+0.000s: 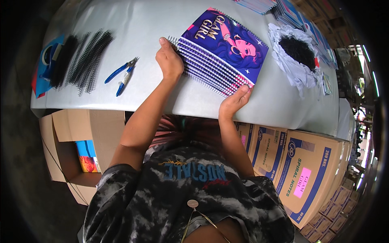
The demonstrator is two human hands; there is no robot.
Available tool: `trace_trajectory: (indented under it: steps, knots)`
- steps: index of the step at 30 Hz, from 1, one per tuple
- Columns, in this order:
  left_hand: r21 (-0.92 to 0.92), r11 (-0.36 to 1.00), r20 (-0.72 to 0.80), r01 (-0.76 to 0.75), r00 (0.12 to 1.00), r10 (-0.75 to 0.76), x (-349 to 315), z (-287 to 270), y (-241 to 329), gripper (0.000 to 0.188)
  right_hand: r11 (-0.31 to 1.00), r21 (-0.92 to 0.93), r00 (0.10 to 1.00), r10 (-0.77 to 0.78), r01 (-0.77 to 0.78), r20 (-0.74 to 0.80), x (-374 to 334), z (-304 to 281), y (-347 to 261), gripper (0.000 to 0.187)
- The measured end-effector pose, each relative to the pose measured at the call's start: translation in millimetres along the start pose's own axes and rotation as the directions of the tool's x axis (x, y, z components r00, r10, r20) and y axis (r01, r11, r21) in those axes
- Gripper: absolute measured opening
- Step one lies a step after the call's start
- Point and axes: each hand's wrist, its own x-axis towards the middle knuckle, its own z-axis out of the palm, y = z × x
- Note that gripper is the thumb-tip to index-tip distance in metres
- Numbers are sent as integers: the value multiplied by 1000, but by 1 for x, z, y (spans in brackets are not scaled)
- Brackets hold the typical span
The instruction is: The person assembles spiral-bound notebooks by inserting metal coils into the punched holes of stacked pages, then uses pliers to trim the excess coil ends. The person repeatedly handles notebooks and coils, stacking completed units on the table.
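A stack of spiral notebooks (225, 48) with dark purple illustrated covers stands on the table in front of me, its wire-bound edges fanned in rows toward me. My left hand (169, 60) presses against the stack's left end, thumb up and the other fingers mostly hidden behind it. At the near right corner my right hand (235, 102) holds the opposite end, its thumb resting on the edge. Left of my left forearm lie blue-handled cutting pliers (126, 73). Farther left is a bundle of loose black spiral coils (87, 60).
Crumpled white wrapping (289, 65) with a dark tangle of coil scraps (298, 52) sits to the right. More notebook stacks (287, 16) line the far right. A tape roll (48, 52) is at the left edge. Cardboard cartons (304, 174) stand below the table's front edge (202, 115).
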Motion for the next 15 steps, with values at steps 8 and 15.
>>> trace_trajectory:
  steps: [8,15]
  knots:
    - [956,155,194,-251,931,309,5,-128,-5,52,847,-152,858,-514,509,9,63,-12,-79,56]
    - [552,833,194,-33,977,-89,-15,-153,2,47,516,-7,72,-107,856,992,72,139,-120,40]
